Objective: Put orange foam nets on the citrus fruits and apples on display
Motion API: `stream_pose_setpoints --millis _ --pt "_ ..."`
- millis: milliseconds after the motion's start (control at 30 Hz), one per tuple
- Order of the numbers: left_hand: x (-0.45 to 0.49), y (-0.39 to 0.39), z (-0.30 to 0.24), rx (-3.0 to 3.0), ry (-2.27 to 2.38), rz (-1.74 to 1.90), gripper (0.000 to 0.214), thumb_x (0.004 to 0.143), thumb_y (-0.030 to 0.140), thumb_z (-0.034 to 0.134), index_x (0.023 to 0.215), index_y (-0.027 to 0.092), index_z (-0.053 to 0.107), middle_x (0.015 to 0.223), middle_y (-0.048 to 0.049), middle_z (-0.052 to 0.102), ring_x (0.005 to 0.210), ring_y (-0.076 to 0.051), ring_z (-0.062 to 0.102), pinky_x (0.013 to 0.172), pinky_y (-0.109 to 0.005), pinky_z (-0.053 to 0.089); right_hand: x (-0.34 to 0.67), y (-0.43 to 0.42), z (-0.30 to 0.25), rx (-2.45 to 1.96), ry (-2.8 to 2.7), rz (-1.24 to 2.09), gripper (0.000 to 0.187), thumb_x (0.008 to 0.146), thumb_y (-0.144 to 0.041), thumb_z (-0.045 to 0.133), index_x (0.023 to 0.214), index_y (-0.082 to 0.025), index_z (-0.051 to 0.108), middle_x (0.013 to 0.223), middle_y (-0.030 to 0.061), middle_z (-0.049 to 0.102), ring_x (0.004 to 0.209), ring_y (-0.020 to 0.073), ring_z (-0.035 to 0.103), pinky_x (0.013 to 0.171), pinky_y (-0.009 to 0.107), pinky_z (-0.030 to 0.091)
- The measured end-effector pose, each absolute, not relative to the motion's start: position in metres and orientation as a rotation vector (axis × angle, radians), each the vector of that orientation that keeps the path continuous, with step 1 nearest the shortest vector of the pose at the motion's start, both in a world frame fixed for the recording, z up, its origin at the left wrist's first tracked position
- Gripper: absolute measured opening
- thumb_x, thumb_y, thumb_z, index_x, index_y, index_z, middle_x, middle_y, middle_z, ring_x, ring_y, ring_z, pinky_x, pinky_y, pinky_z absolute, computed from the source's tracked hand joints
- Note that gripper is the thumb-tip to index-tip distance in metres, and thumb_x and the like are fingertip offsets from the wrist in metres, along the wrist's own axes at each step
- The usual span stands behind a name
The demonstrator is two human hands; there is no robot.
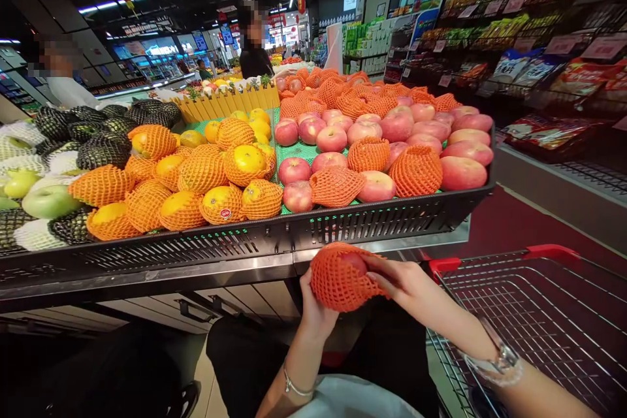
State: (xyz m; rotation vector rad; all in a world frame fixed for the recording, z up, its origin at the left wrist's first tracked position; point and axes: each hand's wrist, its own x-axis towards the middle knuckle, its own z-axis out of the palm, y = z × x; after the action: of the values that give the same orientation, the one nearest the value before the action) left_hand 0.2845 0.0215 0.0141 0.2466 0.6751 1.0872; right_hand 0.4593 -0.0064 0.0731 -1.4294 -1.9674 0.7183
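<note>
An apple in an orange foam net is held up in front of the display, just below its front edge. My left hand cups it from below and the left side, fingers mostly hidden behind the net. On the right, my right hand pinches the net's edge between thumb and fingers, where red skin shows through the opening. Beyond my hands lie bare red apples and several netted apples in a black crate.
Left of the apples are oranges in foam nets, then green apples. A wire shopping cart stands at my right. Snack shelves line the right side. Two people stand beyond the display: one in black, one in white.
</note>
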Motion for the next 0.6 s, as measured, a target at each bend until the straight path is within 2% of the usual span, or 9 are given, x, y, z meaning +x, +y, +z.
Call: stream_pose_setpoints --millis 133,200,267,333,500,600 --pt "0.280 0.020 0.022 0.252 0.682 1.108 0.044 0.071 0.057 0.065 0.094 0.020 0.071 0.097 -0.0059 0.071 0.093 -0.024 0.063 0.082 -0.035 0.051 0.456 -0.012 0.074 -1.389 -2.158 0.382 0.031 0.097 -0.028 0.040 0.118 -0.016 0.060 0.111 0.0127 0.069 0.091 0.0256 0.069 0.077 0.035 0.056" --pt "0.280 0.018 0.022 0.245 0.679 1.079 0.046 0.072 0.058 0.063 0.095 0.020 0.071 0.099 -0.0070 0.071 0.092 -0.025 0.064 0.080 -0.036 0.052 0.456 -0.013 0.074 -1.375 -2.257 0.235 0.031 0.099 -0.026 0.035 0.102 -0.015 0.065 0.099 0.0138 0.070 0.082 0.0254 0.069 0.070 0.035 0.055" --pt "0.281 0.017 0.021 0.235 0.663 1.059 0.047 0.075 0.059 0.060 0.097 0.019 0.071 0.100 -0.0081 0.071 0.091 -0.025 0.064 0.077 -0.036 0.053 0.458 -0.014 0.075 -1.323 -2.382 0.149 0.039 0.100 -0.026 0.030 0.085 -0.016 0.064 0.082 0.0105 0.068 0.070 0.0229 0.066 0.063 0.034 0.052" --pt "0.282 0.017 0.021 0.229 0.634 1.051 0.048 0.079 0.059 0.056 0.100 0.019 0.071 0.102 -0.0091 0.071 0.091 -0.025 0.064 0.075 -0.037 0.054 0.460 -0.014 0.079 -1.261 -2.468 0.130 0.044 0.101 -0.028 0.027 0.075 -0.018 0.061 0.071 0.0067 0.063 0.064 0.0205 0.061 0.060 0.032 0.049" --pt "0.281 0.016 0.027 0.204 0.586 1.088 0.046 0.087 0.055 0.048 0.103 0.018 0.071 0.106 -0.0100 0.072 0.097 -0.026 0.065 0.081 -0.038 0.053 0.459 -0.013 0.085 -1.115 -2.479 0.296 0.049 0.102 -0.037 0.021 0.083 -0.017 0.062 0.083 0.0087 0.064 0.082 0.0215 0.060 0.077 0.035 0.048" --pt "0.281 0.014 0.030 0.206 0.567 1.094 0.045 0.089 0.052 0.045 0.103 0.018 0.072 0.104 -0.0095 0.072 0.097 -0.026 0.065 0.085 -0.038 0.051 0.455 -0.014 0.079 -0.939 -2.466 0.382 0.049 0.099 -0.049 0.028 0.088 -0.017 0.062 0.086 0.0097 0.064 0.087 0.0234 0.057 0.081 0.037 0.046"
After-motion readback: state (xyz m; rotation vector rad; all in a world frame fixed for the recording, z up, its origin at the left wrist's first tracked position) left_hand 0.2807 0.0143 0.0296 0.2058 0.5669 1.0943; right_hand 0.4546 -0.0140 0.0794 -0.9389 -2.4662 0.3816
